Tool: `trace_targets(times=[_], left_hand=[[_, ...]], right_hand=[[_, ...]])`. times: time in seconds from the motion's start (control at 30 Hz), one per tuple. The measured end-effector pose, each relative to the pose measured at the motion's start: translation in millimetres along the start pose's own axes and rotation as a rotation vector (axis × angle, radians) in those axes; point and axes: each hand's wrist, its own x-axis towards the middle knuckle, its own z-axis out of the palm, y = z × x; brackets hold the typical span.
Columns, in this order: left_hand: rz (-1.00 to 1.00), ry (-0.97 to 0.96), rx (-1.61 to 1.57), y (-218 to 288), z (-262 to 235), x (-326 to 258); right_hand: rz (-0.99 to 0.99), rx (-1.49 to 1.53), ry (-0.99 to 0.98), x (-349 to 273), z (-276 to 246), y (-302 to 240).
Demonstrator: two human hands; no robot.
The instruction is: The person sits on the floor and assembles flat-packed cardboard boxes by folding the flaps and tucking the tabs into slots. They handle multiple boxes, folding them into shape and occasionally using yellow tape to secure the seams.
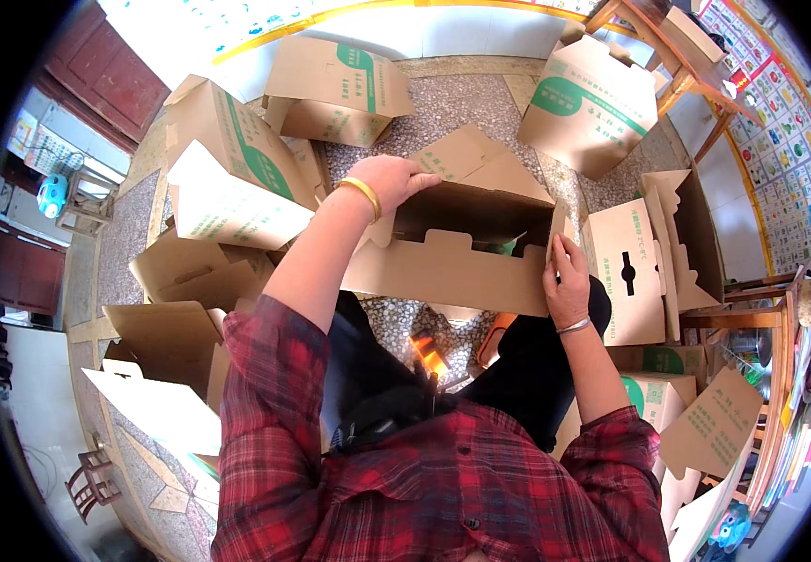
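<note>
speckled floor (pixel 466 105), poster-lined wall (pixel 780 131), brown chair (pixel 95 459), dark-red door (pixel 110 70)

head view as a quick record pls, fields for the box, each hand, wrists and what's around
open cardboard box: between the hands, above the speckled floor
left hand: at the box's far-left edge, fingers partly hidden
right hand: holding the box's right edge
wrists: yellow bangle left, silver bangle right
upper-right carton: green-marked
small brown chair: lower left
</note>
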Motion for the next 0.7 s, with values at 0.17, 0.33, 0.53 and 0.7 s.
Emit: trace_targets(times=[0.17, 0.33, 0.53, 0.7], left_hand=[[0.001, -0.054, -0.063, -0.9, -10.2, 15.2], [-0.026, -0.077, -0.136, -5.4, -12.0, 24.5], [0.003, -0.078, -0.085, 1.1, -15.5, 30.4], [-0.176, 0.055, -0.634, -39.6, -11.4, 48.6]], right_hand=[[-0.023, -0.077, 0.044, -5.8, 2.0, -1.8], [-0.046, -0.084, 0.051, -5.3, 6.6, -2.9], [-0.045, -0.086, 0.042, -10.3, 9.1, 4.2], [-0.081, -0.097, 0.047, -5.0, 11.7, -8.2]])
